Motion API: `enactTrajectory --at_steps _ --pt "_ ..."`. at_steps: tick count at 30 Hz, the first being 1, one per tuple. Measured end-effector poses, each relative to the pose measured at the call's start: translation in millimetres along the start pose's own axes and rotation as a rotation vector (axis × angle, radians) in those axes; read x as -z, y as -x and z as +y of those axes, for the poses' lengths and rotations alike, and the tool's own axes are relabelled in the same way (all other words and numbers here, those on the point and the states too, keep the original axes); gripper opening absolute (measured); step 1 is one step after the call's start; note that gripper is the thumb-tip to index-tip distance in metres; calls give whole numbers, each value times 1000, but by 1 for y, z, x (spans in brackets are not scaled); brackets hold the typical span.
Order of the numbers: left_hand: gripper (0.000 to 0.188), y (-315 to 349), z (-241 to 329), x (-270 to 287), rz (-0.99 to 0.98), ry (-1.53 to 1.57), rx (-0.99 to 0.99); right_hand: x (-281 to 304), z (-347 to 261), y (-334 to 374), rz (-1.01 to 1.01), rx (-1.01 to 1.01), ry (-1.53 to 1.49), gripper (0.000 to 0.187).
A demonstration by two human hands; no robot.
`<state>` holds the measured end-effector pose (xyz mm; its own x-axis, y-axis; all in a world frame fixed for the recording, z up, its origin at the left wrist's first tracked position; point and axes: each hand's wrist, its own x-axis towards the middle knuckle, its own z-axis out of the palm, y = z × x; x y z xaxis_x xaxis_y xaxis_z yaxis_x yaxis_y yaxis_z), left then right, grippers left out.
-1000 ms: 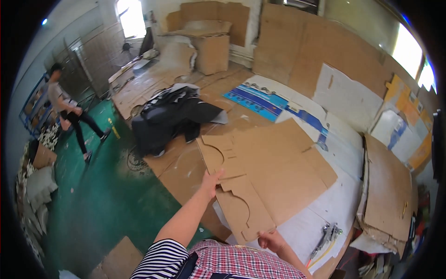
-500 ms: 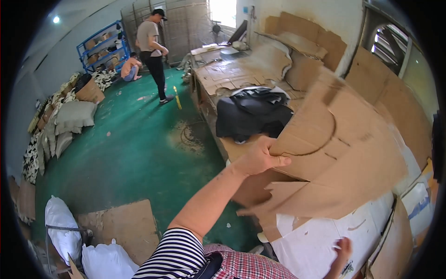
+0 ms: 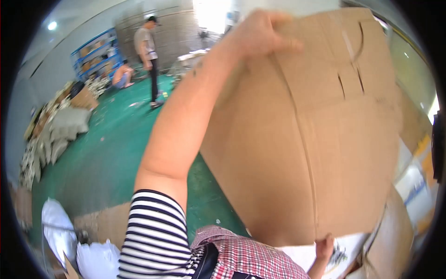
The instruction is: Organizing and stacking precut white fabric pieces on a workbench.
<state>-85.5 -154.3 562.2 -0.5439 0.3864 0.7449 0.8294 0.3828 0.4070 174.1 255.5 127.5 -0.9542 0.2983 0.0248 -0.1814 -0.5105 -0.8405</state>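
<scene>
A large brown cardboard sheet (image 3: 344,153) is held up in front of me, with a long crease down its length and short slits and a curved cut near its far right part. My left hand (image 3: 265,35), arm stretched far forward, grips its far upper edge; the fingers are slightly blurred. At the near lower edge my right hand (image 3: 324,246) pinches the cardboard, with part of the hand hidden. Behind the sheet, most of the work table and the black material on it are out of sight.
A white surface (image 3: 302,255) shows under the sheet's near edge. Bent cardboard (image 3: 395,228) stands at the right. White bags (image 3: 97,258) lie near left, and grey sacks (image 3: 67,123) are piled by the left wall. One person (image 3: 146,56) stands and another (image 3: 122,76) crouches near blue shelves (image 3: 95,53).
The cardboard sheet has swung up and turned, covering the table. My left hand has moved forward and up with it. My right hand has come from free air onto its near edge.
</scene>
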Motion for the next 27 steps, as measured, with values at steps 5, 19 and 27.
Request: enactTrajectory --at_steps 5,19,27 --pt "77 -84 56 -149 152 -225 -419 3 24 6 392 94 -231 40" --pt "19 141 27 -224 -329 698 574 39 120 35 309 -689 -215 25" --pt "22 193 150 -15 82 954 262 -120 118 -12 -400 -977 556 22"
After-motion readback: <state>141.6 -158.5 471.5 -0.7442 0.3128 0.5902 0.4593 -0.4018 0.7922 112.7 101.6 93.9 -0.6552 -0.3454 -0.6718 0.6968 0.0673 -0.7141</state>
